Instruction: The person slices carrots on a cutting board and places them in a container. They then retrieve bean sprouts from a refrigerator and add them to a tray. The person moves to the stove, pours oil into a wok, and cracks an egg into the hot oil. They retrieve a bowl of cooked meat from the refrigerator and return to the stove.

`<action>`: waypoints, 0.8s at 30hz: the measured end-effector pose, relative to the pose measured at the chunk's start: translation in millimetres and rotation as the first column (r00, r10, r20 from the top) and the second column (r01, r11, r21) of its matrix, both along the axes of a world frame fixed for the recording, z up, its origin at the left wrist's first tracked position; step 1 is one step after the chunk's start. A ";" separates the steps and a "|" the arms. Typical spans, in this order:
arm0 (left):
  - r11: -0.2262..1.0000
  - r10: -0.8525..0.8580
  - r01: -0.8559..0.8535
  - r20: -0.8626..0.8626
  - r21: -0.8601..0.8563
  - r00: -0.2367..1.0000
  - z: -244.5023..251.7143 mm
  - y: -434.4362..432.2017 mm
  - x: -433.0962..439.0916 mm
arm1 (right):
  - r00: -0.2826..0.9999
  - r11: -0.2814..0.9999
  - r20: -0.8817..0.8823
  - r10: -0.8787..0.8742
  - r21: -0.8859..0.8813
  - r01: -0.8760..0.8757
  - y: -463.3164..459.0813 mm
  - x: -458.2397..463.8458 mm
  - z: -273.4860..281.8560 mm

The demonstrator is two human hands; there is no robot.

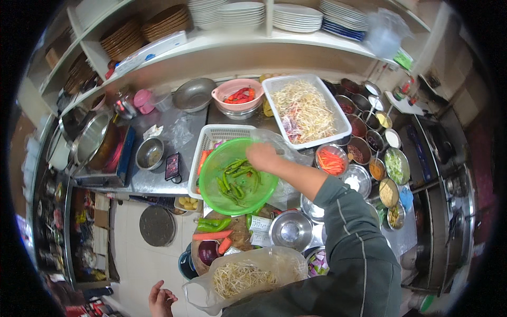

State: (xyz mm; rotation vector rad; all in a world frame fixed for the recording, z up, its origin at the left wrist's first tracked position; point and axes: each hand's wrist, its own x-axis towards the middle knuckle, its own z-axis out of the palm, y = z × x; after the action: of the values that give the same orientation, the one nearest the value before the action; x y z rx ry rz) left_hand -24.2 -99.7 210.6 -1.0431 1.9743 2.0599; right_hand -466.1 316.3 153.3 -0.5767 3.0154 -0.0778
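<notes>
My right hand (263, 157) is over the far right rim of a green plastic basket (206, 192). Its fingers are curled and face away, so what they grip is hidden. Several green chili peppers (235, 176) lie in the basket. A clear plastic bag (291, 190) spreads beside the basket, under my forearm. My left hand (161, 299) hangs at the lower left with fingers apart, holding nothing. Near me a plastic bag of bean sprouts (243, 277) lies by a round wooden chopping board (237, 222) with green peppers (214, 224), carrot pieces (212, 235) and a red onion (208, 252).
The green basket overlaps a white basket (227, 128). Behind it stand a white sprout basket (344, 126) and a pink basket of red peppers (237, 106). Metal bowls (291, 231) and seasoning containers (358, 148) crowd the right. A phone (172, 166) lies left; plates (297, 18) fill the shelf.
</notes>
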 end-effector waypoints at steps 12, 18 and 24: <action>0.876 -0.480 0.448 -0.380 -0.176 0.790 44.2 87.3 -13.7 | 0.984 0.886 0.105 0.141 -0.458 -0.078 102.7 167.1 117.7; 0.887 -0.450 0.450 -0.407 -0.102 0.795 46.7 116.0 -13.2 | 0.830 0.645 -0.049 0.556 -0.604 -0.468 69.7 338.7 46.6; 0.887 -0.452 0.449 -0.407 -0.109 0.794 54.0 123.4 -5.1 | 0.940 0.717 0.034 -0.341 -0.637 0.283 97.5 194.2 -25.5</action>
State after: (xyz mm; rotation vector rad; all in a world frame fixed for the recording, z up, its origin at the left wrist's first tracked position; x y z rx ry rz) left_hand -29.3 23.7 264.6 -0.0743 2.1362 2.1097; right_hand -271.9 413.9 127.8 -0.0707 3.0833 -1.1613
